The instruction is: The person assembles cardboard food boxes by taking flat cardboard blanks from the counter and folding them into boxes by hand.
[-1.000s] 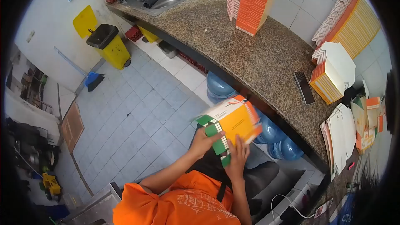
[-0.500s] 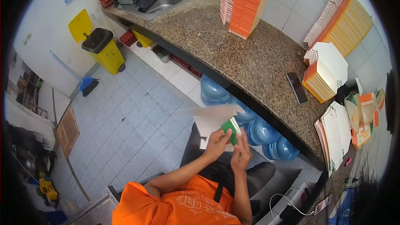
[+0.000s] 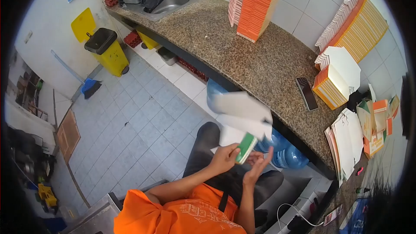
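Note:
Above my lap I see a paper carton, its green printed panel (image 3: 245,148) tilted and its wide white flaps (image 3: 243,115) spread out beyond it, blurred by motion. My left hand (image 3: 224,158) grips the near left edge of the green panel between thumb and fingers. My right hand (image 3: 256,167) is beside the panel's right edge, palm turned up and fingers stretched apart. Whether its fingertips touch the carton I cannot tell.
A granite counter (image 3: 216,39) curves ahead, bearing a tall orange stack of cartons (image 3: 255,8), orange-and-white cartons (image 3: 331,82), a phone (image 3: 307,93) and flat white cartons (image 3: 346,141). Blue water bottles (image 3: 288,156) stand underneath. A yellow bin (image 3: 108,54) and a broom (image 3: 90,87) are at left.
The carton has turned, its white flaps swinging right and toward the counter. My right hand has moved off the panel's edge, its fingers now spread; my left hand keeps its grip.

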The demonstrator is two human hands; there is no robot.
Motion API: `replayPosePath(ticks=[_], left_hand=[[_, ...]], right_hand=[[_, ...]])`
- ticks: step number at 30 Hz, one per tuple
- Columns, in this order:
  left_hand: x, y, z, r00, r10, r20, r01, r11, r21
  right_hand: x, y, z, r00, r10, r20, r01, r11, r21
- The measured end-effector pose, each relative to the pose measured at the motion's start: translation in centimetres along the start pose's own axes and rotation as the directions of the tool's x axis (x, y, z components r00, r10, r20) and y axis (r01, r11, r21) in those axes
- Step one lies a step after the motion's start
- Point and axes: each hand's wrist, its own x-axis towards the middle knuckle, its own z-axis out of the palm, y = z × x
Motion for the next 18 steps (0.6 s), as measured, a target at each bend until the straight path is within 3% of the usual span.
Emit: replayPosePath(ticks=[2, 3, 4, 5, 7, 8, 9, 10, 11, 12, 14, 15, 17, 18], left_hand=[[-1.0, -0.6, -0.7, 0.985, -0.051, 0.166, 0.08, 0.981, -0.174], [-1.4, -1.2, -1.3, 0.983, -0.059, 0.171, 0.089, 0.981, -0.174], [-1.2, -1.9, -2.0, 0.967, -0.098, 0.235, 0.113, 0.992, -0.051], [-0.9, -2.2, -2.4, 0.947, -0.14, 0.289, 0.124, 0.99, 0.073], [-0.8, -1.3, -2.9, 0.953, -0.153, 0.263, 0.121, 0.983, 0.136], [-0.9, -0.7, -2.9, 0.958, -0.163, 0.235, 0.118, 0.974, 0.195], [-0.9, -0.1, -2.9, 0.963, -0.182, 0.201, 0.12, 0.951, 0.286], [-0.7, -0.3, -2.9, 0.961, -0.182, 0.206, 0.118, 0.951, 0.286], [-0.4, -0.7, -2.8, 0.966, -0.155, 0.204, 0.109, 0.969, 0.222], [0.0, -0.6, -2.9, 0.972, -0.126, 0.199, 0.095, 0.983, 0.156], [0.3, 0.0, -3.2, 0.971, -0.104, 0.214, 0.09, 0.993, 0.078], [0.3, 0.2, -3.3, 0.973, -0.103, 0.206, 0.074, 0.987, 0.143], [0.2, 0.1, -3.4, 0.975, -0.099, 0.2, 0.056, 0.976, 0.211], [0.3, -0.2, -3.7, 0.979, -0.076, 0.19, 0.034, 0.975, 0.218]], right_hand=[[1.0, 2.3, -3.4, 0.998, 0.062, 0.01, -0.058, 0.971, -0.233], [1.3, 2.5, -4.4, 0.995, 0.073, 0.071, -0.038, 0.914, -0.403], [1.6, 0.8, -3.8, 0.995, 0.076, 0.068, -0.042, 0.914, -0.403], [1.9, -1.2, -3.5, 0.97, 0.205, 0.127, -0.154, 0.932, -0.329], [2.2, -4.2, -3.6, 0.824, 0.453, 0.341, -0.424, 0.892, -0.159], [2.2, -5.0, -3.7, 0.824, 0.455, 0.338, -0.426, 0.89, -0.16], [2.4, -5.6, -3.7, 0.784, 0.329, 0.527, -0.207, 0.938, -0.278], [2.5, -6.1, -3.6, 0.678, 0.226, 0.7, 0.037, 0.94, -0.339], [2.6, -6.6, -3.5, 0.678, 0.325, 0.66, -0.1, 0.929, -0.355], [2.6, -6.5, -3.7, 0.682, 0.325, 0.655, -0.101, 0.929, -0.356], [2.6, -5.9, -4.2, 0.731, 0.442, 0.52, -0.351, 0.897, -0.27], [2.4, -5.2, -4.5, 0.728, 0.445, 0.522, -0.352, 0.895, -0.273], [2.3, -3.9, -4.9, 0.682, 0.215, 0.699, -0.175, 0.976, -0.13], [2.4, -4.0, -4.7, 0.684, 0.211, 0.698, -0.171, 0.977, -0.128]])
